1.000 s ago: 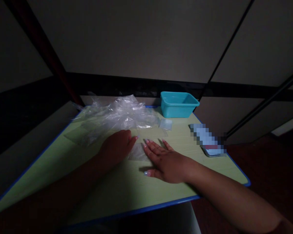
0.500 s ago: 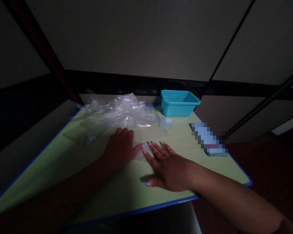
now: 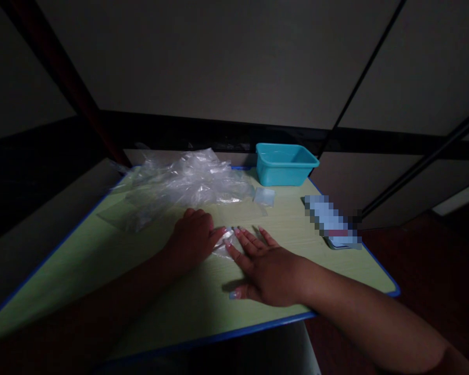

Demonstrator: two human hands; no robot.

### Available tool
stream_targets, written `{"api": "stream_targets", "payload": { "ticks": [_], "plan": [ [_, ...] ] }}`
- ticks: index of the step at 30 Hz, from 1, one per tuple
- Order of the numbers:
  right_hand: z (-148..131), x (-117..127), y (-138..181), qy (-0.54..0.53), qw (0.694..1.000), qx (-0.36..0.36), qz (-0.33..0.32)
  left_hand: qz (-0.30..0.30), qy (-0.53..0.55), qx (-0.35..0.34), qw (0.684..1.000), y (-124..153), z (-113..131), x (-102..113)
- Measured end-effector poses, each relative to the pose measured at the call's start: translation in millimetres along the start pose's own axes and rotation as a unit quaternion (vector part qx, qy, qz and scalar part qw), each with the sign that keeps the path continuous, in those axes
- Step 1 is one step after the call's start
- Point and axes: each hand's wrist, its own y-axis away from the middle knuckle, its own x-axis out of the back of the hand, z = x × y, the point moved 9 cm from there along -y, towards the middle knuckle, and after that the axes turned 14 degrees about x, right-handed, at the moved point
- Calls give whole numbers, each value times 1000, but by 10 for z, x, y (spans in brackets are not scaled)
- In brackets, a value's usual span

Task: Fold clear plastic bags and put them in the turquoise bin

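Observation:
A small clear plastic bag (image 3: 224, 249) lies flat on the table between my two hands. My left hand (image 3: 191, 237) is at its left edge, fingers curled in and thumb stretched across the plastic. The undersides of those fingers are hidden. My right hand (image 3: 271, 268) rests palm down with its fingers spread, the fingertips pressing on the right side of the bag. Just beyond my hands is a loose heap of crumpled clear plastic bags (image 3: 199, 177). A small pale folded square (image 3: 264, 197) sits at the heap's right end.
A turquoise plastic basket (image 3: 283, 174) stands at the table's back right corner. Near the right edge lies a blurred-out flat object, perhaps a phone (image 3: 332, 221). The light green table (image 3: 172, 307) has a blue rim, and panelled cabinet doors (image 3: 219, 67) rise behind it.
My left thumb has shifted slightly upward on the small bag, and more of its shiny surface shows. My right hand stays spread in nearly the same place.

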Motion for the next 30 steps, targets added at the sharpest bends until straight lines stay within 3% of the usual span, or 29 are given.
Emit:
{"api": "stream_targets", "payload": {
  "ticks": [5,9,30],
  "plan": [
    [19,-27,1,9,1000,0,-2,-70,169,70,981,-16,-145,-45],
    [25,-32,-1,12,1000,0,-3,-112,256,79,957,-30,-197,-105],
    [-27,101,40,12,999,48,12,-86,133,83,984,-81,-188,-49]
  ]
}}
